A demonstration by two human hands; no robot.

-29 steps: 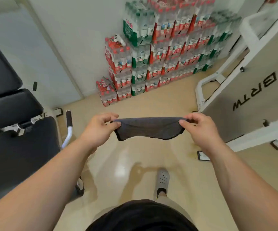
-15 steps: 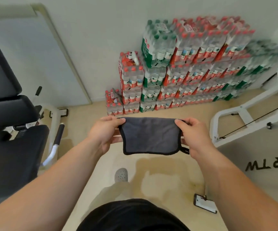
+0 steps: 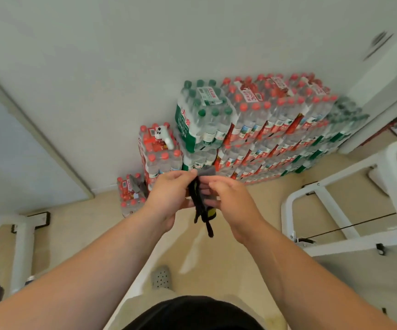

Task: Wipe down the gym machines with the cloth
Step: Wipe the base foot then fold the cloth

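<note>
**Cloth folded between the hands, no machine touched**

From where I stand, the person is in the open middle of the beige floor with both arms out in front. The dark grey cloth with black edging (image 3: 200, 206) is up at chest height, doubled over and pressed between the two hands, well apart from any equipment. The left hand (image 3: 168, 194) pinches its upper edge between thumb and fingers. The right hand (image 3: 232, 198) closes on it from the other side, fingers laid along the fold. A thin black hanging loop (image 3: 209, 228) dangles free below, and a small yellow tag shows beside it.

I would call this the preparing step: the cloth is being made into a pad, and no wiping is under way.

The white tubular machine frame (image 3: 321, 194) stands to the person's right, with a black cable running across it. Another white frame (image 3: 22, 246) sits low on the left. Stacked shrink-wrapped packs of water bottles (image 3: 264, 129) fill the wall ahead.

The next move, as I judge it, calls for settling the folded pad into one hand, turning towards one of the frames, and laying the flat of the cloth against a tube, keeping the loose loop clear of the cable.
</note>
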